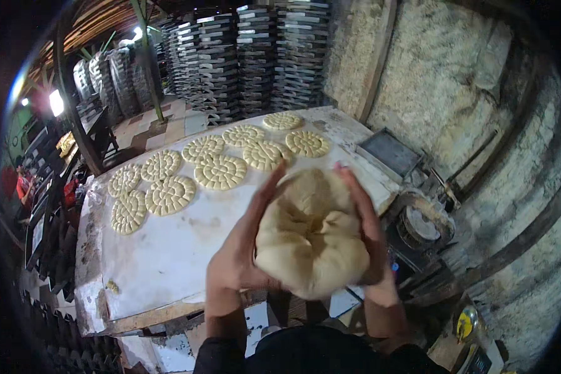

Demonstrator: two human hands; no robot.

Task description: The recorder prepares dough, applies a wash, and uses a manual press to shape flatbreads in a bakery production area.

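Note:
Between my two hands I hold a big, pale lump of dough (311,243), raised in front of me near the table's front edge. Folds gather into a pucker at its middle. My left hand (246,240) is wrapped round its left side, and my right hand (369,234) cups the right side. Beyond it on the white table (168,262) lie several flat, round dough pieces (220,172), each scored into small segments. The closest one to my left fingertips is a scored round (262,154) partly behind the dough lump.
A dark rectangular tray (390,153) rests at the table's right corner. Right of the table stands a round metal machine part (421,224). Tall stacks of dark metal pans (255,56) rise at the back. A rough wall (442,81) closes off the right side.

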